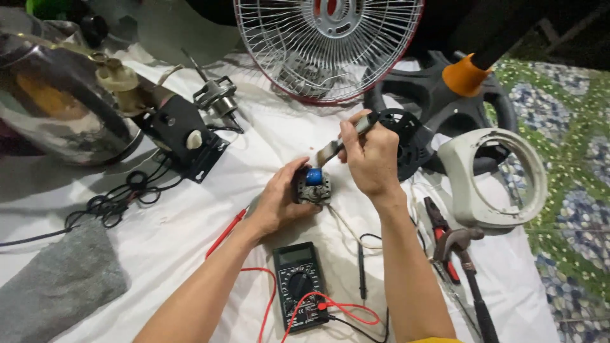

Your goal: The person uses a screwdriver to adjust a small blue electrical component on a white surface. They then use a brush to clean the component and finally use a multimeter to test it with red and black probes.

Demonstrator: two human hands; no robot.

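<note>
The left hand (279,200) is closed around a small fan motor (312,187) with a blue part on top, holding it just above the white cloth (190,209) near the middle of the scene. The right hand (372,159) pinches a small paintbrush (340,143), its bristles touching or just over the motor's blue top; the view does not make clear which. Near the hands, toward the person, lies a black multimeter (298,286) with red and black leads (337,308) curling from it, and a red probe (225,232) rests to the left of the left forearm. To the right lie pliers (438,228) and a hammer (467,267), beside a white ring-shaped housing (502,178). At the far side stands a wire fan guard (327,44). Far left sits a black bracket assembly (184,136) with tangled black wire (121,197).
</note>
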